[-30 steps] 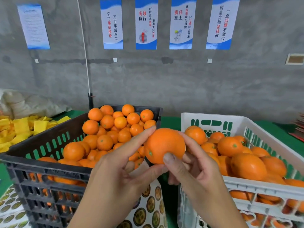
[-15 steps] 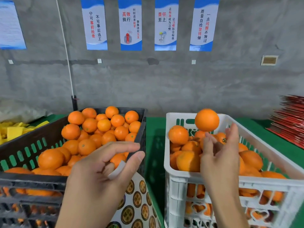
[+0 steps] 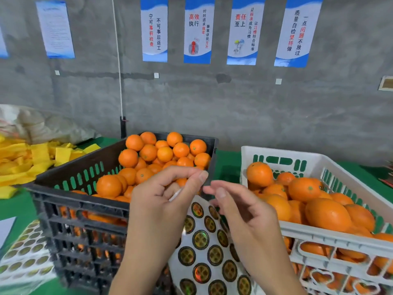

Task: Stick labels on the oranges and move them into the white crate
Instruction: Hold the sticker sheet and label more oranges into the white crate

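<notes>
Back from the white crate [image 3: 319, 160] at three o'clock, the right hand [image 3: 240, 211], empty and loosely curled, nears the label sheet [image 3: 204, 241] the left hand [image 3: 163, 199] pinches, ready to peel.

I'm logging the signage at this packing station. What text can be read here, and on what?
Second poster: "宁可事前检查 不可事后返工"
Third poster: "高效执行"; small columns blurred.
Fourth poster: "责任至上"; small columns blurred.
Fifth poster: "质量自检坚持做 一点问题不放过"
Leftmost sheet: too small to read.
Sticker sheet: unreadable.
</notes>
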